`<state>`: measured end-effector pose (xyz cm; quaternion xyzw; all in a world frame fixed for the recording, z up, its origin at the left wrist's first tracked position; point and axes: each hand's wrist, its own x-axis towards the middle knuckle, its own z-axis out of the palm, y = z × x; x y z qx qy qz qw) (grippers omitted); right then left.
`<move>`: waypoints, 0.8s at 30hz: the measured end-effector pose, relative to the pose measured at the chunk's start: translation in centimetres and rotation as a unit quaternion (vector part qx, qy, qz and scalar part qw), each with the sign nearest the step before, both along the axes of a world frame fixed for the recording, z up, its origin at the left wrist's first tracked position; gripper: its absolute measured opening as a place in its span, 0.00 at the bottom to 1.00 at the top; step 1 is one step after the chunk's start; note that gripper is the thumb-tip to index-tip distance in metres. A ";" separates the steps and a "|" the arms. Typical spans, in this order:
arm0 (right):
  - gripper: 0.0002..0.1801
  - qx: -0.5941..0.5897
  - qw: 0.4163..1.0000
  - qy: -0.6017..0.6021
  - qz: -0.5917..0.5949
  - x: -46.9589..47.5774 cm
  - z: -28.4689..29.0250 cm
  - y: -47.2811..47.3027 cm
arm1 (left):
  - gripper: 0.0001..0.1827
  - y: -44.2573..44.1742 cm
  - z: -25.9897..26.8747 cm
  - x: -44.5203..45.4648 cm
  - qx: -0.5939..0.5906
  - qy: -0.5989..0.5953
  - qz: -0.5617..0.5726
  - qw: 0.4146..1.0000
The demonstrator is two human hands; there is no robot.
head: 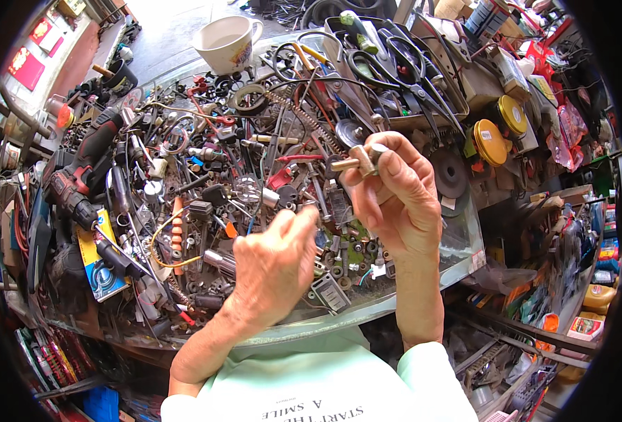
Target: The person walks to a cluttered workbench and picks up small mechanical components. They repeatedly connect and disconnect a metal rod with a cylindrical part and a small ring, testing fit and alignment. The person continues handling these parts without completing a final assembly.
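My right hand (403, 195) is raised over the right side of the bench. Its thumb and fingers grip a brass-coloured metal fitting (362, 161) with a short pin pointing left, and a round metal end (378, 150) shows beside the thumb. My left hand (279, 253) is over the heap of loose parts, back upwards, fingers bent and a little blurred. Whether its fingertips hold anything is hidden. Close to that hand are a splined metal shaft (220, 262), a small grey rectangular part (331, 293) and several nuts (344, 283).
A cordless drill (81, 176) lies at the left by a yellow and blue packet (103, 258). A white mug (226, 45) stands at the far edge. Scissors (390, 68) fill a metal tray at the back right, near yellow round tins (490, 142). The bench's glass edge (342, 324) runs before me.
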<state>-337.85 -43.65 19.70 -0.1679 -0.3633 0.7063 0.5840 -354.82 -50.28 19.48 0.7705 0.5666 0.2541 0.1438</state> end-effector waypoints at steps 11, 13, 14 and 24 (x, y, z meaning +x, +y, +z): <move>0.11 -0.016 0.999 0.030 0.013 -0.2 0.3 0.0 | 0.20 -0.7 -0.2 -1.5 -0.049 0.067 -0.047 0.995; 0.11 -0.019 0.999 0.031 0.010 -0.1 0.4 -0.1 | 0.20 -0.9 -0.1 -2.1 -0.060 0.067 -0.062 0.994; 0.11 -0.018 0.999 0.032 0.010 -0.1 0.4 -0.1 | 0.19 -0.9 0.1 -2.1 -0.050 0.053 -0.046 0.996; 0.11 -0.017 1.000 0.021 0.008 -0.2 0.4 0.1 | 0.07 6.1 0.0 -1.9 0.025 0.055 0.037 0.997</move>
